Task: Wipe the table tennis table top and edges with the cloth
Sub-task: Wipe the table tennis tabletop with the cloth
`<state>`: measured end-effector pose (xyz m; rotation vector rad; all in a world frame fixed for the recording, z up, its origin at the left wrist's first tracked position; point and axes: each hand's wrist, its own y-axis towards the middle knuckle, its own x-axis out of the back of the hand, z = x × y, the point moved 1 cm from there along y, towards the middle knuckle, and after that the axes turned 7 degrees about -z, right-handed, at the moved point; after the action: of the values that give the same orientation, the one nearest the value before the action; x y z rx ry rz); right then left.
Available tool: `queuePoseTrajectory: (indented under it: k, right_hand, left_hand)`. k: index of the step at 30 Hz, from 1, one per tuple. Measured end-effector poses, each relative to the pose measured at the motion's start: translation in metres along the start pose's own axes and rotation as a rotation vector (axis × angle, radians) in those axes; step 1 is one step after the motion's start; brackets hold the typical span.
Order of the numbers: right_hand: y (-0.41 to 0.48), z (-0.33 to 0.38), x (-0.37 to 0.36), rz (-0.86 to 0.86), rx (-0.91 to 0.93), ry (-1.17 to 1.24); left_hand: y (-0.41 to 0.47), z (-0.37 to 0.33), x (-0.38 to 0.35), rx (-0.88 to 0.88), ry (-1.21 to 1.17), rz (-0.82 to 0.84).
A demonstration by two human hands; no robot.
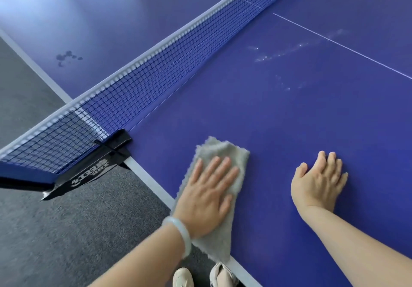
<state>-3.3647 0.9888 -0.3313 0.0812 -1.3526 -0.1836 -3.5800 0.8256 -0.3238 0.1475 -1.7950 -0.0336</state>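
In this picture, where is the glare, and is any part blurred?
Head view: pale glare washes the far half of the table beyond the net; on the near half, thin pale streaks glint; the left hand pressing the cloth and its forearm look slightly motion-blurred, while the right hand, flat on the table, is sharper.

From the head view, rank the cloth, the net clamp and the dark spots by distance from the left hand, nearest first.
1. cloth, pressed flat under the left hand.
2. net clamp, farther left.
3. dark spots, past the net, upper left.
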Motion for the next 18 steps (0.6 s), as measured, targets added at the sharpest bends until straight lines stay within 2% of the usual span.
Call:
queuePoseTrajectory:
  k: [4, 6, 8, 11, 14, 16, 18]
  right_hand:
    - [0.000, 0.003, 0.000, 0.004, 0.004, -0.001]
    - [0.000, 0.003, 0.000, 0.014, 0.000, -0.018]
    - [-0.001, 0.003, 0.000, 0.022, -0.001, -0.024]
    - [-0.001, 0.005, 0.002, 0.028, 0.001, -0.011]
    - [-0.001, 0.004, 0.003, 0.030, 0.008, -0.023]
    - [-0.002, 0.004, 0.004, 0.033, 0.005, -0.022]
    - [-0.003, 0.005, 0.005, 0.052, 0.011, -0.038]
  left_hand:
    - [0.038, 0.067, 0.019, 0.431, 0.068, -0.016]
    - [0.047, 0.057, 0.016, 0.549, 0.054, -0.027]
    - [0.041, 0.009, 0.005, 0.463, 0.019, -0.060]
    - [0.005, -0.082, -0.018, 0.048, -0.085, -0.002]
    - [0.003, -0.086, -0.022, -0.136, -0.073, 0.050]
    - [0.024, -0.050, -0.016, -0.111, -0.035, 0.038]
    - [0.054, -0.002, -0.006, 0.088, 0.016, -0.002]
